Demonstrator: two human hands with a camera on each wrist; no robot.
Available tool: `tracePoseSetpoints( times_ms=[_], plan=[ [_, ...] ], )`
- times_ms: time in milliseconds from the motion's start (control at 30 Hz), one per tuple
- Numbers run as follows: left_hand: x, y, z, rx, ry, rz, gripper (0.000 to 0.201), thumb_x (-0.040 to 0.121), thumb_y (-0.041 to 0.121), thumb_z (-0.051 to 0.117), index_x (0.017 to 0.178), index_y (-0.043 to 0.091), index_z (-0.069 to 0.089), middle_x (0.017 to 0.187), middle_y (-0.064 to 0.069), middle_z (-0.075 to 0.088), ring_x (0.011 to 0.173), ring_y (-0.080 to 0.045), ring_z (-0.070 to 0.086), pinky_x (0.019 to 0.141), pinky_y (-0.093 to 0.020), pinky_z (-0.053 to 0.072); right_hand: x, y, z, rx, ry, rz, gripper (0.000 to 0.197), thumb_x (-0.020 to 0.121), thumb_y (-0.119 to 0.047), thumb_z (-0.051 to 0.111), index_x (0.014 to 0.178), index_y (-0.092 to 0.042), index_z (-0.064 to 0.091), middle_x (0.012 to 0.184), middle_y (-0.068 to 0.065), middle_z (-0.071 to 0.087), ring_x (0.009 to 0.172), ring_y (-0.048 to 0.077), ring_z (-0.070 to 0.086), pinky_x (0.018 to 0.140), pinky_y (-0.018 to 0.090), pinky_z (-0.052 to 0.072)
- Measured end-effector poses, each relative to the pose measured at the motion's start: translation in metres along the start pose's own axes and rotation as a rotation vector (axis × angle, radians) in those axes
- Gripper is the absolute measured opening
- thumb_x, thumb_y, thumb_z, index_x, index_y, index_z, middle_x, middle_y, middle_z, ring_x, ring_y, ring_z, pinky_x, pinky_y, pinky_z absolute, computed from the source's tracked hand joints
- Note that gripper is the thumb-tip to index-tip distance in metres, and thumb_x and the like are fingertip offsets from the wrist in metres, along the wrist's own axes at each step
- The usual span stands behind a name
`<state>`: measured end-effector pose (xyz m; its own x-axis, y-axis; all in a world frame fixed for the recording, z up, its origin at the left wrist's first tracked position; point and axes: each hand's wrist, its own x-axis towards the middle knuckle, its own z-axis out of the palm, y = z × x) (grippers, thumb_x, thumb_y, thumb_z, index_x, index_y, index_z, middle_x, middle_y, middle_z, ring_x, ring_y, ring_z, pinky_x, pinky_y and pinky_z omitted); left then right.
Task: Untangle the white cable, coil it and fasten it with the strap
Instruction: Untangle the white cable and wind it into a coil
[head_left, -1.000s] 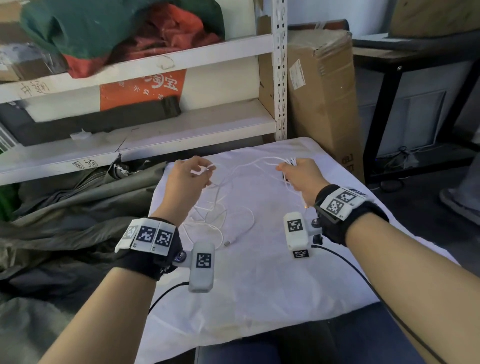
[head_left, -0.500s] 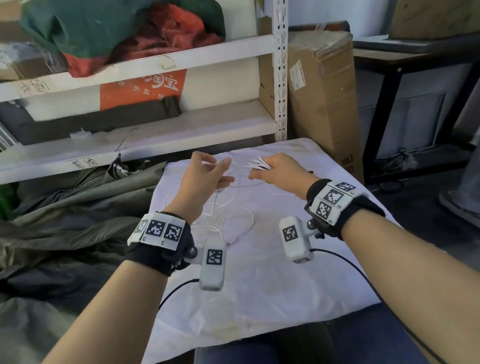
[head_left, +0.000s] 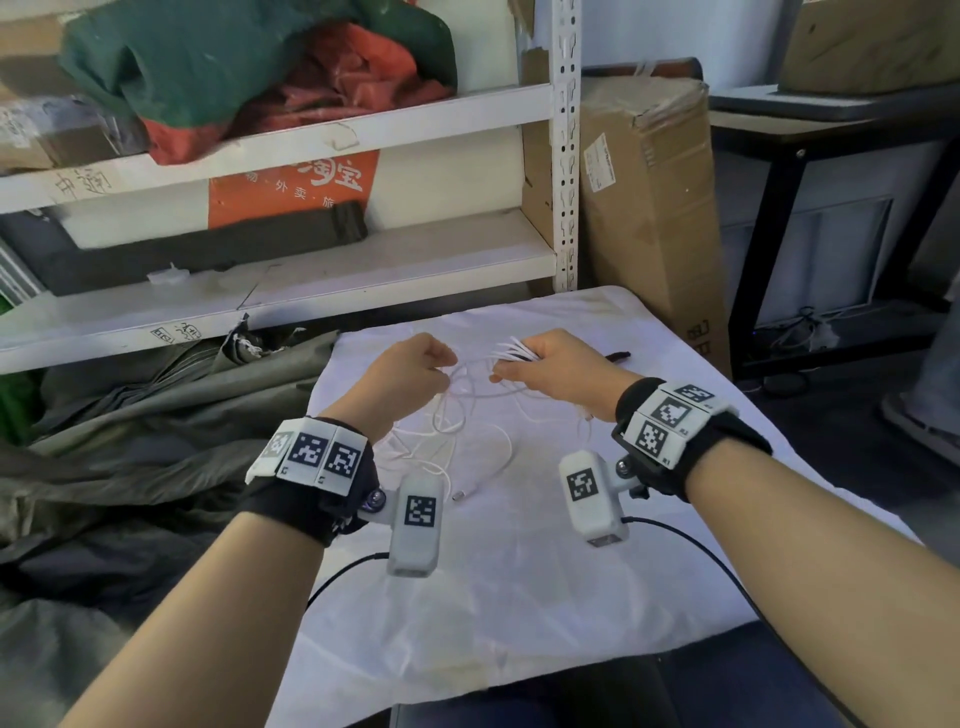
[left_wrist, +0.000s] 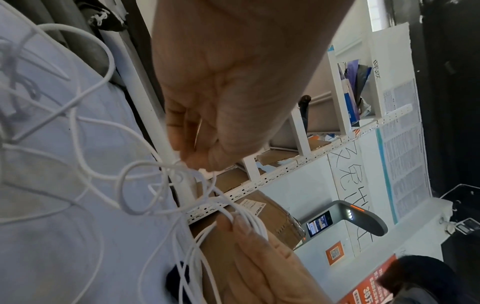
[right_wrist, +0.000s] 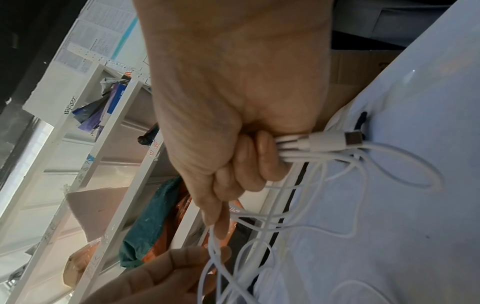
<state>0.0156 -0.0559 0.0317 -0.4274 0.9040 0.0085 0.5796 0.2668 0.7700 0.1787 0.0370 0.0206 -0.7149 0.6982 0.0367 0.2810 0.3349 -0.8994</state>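
The white cable (head_left: 470, 431) lies partly in tangled loops on the white cloth, its free plug (head_left: 460, 496) near my left wrist. My right hand (head_left: 501, 371) grips a bundle of gathered loops (head_left: 514, 349); in the right wrist view its fingers (right_wrist: 246, 160) curl round several strands and a USB plug (right_wrist: 335, 140). My left hand (head_left: 441, 371) is close beside it and pinches a strand (left_wrist: 197, 167) between thumb and fingers. A dark strap (head_left: 615, 356) lies on the cloth just right of my right hand, also visible as the strap (right_wrist: 361, 121) beyond the plug.
The white cloth (head_left: 519, 597) covers a small table. A white metal shelf (head_left: 363, 270) stands behind it, a tall cardboard box (head_left: 649, 208) at the back right, crumpled grey tarp (head_left: 130, 441) to the left and a black frame (head_left: 769, 234) further right.
My hands have come together from about a forearm's width apart. The left hand, which was spread half a second ago, now pinches a strand right beside the right hand's bundle.
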Motion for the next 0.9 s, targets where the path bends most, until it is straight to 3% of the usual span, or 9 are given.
tracePoseSetpoints(
  times_ms=[67, 133, 233, 333, 433, 533, 667, 833, 900],
  plan=[
    [0.000, 0.000, 0.002, -0.061, 0.001, -0.006, 0.033, 0.083, -0.012, 0.046, 0.107, 0.006, 0.059, 0.113, -0.006, 0.064, 0.102, -0.019, 0.059, 0.094, -0.031, 0.045, 0.000, -0.002, 0.001, 0.008, -0.006, -0.008, 0.015, 0.089, -0.022, 0.064, 0.087, -0.010, 0.072, 0.074, 0.003, 0.057, 0.055, 0.006, 0.041, 0.053, 0.016, 0.033],
    [-0.001, -0.001, 0.002, -0.174, -0.010, -0.032, 0.029, 0.086, -0.010, 0.045, 0.101, 0.008, 0.062, 0.104, -0.007, 0.064, 0.095, -0.017, 0.059, 0.094, -0.029, 0.045, -0.001, -0.004, 0.001, -0.011, -0.023, -0.026, 0.011, 0.090, -0.022, 0.064, 0.082, -0.016, 0.071, 0.068, -0.001, 0.055, 0.051, 0.003, 0.041, 0.049, 0.013, 0.032],
    [0.001, -0.003, 0.004, -0.329, -0.050, -0.127, 0.018, 0.094, 0.016, 0.053, 0.093, 0.003, 0.065, 0.089, -0.010, 0.064, 0.073, -0.012, 0.062, 0.090, -0.028, 0.048, -0.003, -0.007, 0.003, -0.062, -0.045, -0.039, 0.010, 0.089, -0.021, 0.064, 0.087, -0.014, 0.071, 0.058, -0.006, 0.049, 0.045, 0.000, 0.040, 0.043, 0.007, 0.030],
    [0.007, -0.010, 0.007, -0.172, -0.073, -0.187, 0.037, 0.093, 0.037, 0.054, 0.095, 0.003, 0.068, 0.082, -0.007, 0.064, 0.073, -0.018, 0.057, 0.090, -0.035, 0.048, -0.003, -0.009, 0.008, -0.081, -0.059, -0.031, 0.013, 0.088, -0.020, 0.066, 0.090, -0.008, 0.071, 0.055, -0.007, 0.047, 0.041, -0.002, 0.039, 0.041, 0.006, 0.029],
    [0.008, -0.013, 0.010, -0.153, 0.026, -0.124, 0.026, 0.090, 0.033, 0.060, 0.081, 0.010, 0.067, 0.071, -0.002, 0.056, 0.071, -0.019, 0.048, 0.075, -0.032, 0.040, -0.005, -0.010, 0.012, -0.036, -0.075, -0.021, 0.011, 0.090, -0.019, 0.063, 0.085, -0.011, 0.068, 0.049, -0.009, 0.044, 0.035, -0.002, 0.037, 0.039, 0.007, 0.028],
    [0.008, -0.015, 0.010, -0.382, 0.172, -0.033, 0.006, 0.090, 0.017, 0.062, 0.086, 0.016, 0.067, 0.089, -0.003, 0.063, 0.087, -0.017, 0.054, 0.084, -0.028, 0.042, -0.006, -0.008, 0.012, 0.017, -0.080, 0.024, 0.023, 0.096, -0.023, 0.054, 0.096, -0.006, 0.070, 0.053, -0.003, 0.038, 0.039, 0.004, 0.031, 0.038, 0.012, 0.024],
    [0.000, -0.009, 0.006, -0.551, 0.186, 0.071, 0.014, 0.094, 0.005, 0.052, 0.095, 0.012, 0.064, 0.093, -0.004, 0.065, 0.086, -0.015, 0.064, 0.086, -0.025, 0.049, -0.005, -0.002, 0.012, 0.008, -0.032, 0.111, 0.029, 0.099, -0.024, 0.046, 0.100, -0.007, 0.068, 0.057, 0.000, 0.038, 0.047, 0.010, 0.028, 0.038, 0.014, 0.024],
    [-0.015, 0.003, 0.006, -0.301, 0.066, 0.120, 0.023, 0.100, 0.017, 0.043, 0.100, 0.027, 0.063, 0.107, 0.004, 0.064, 0.070, -0.018, 0.070, 0.083, -0.037, 0.055, -0.006, -0.001, 0.012, 0.054, 0.028, 0.169, 0.027, 0.099, -0.031, 0.045, 0.095, -0.010, 0.062, 0.065, 0.000, 0.043, 0.050, 0.009, 0.032, 0.042, 0.014, 0.027],
    [-0.018, 0.007, 0.005, -0.153, 0.046, 0.141, 0.025, 0.100, 0.016, 0.042, 0.110, 0.027, 0.062, 0.110, 0.003, 0.064, 0.067, -0.021, 0.072, 0.078, -0.040, 0.056, -0.004, -0.003, 0.011, 0.080, -0.005, 0.190, 0.028, 0.099, -0.033, 0.044, 0.089, -0.012, 0.059, 0.064, -0.001, 0.041, 0.050, 0.009, 0.030, 0.044, 0.017, 0.025]
  ],
)
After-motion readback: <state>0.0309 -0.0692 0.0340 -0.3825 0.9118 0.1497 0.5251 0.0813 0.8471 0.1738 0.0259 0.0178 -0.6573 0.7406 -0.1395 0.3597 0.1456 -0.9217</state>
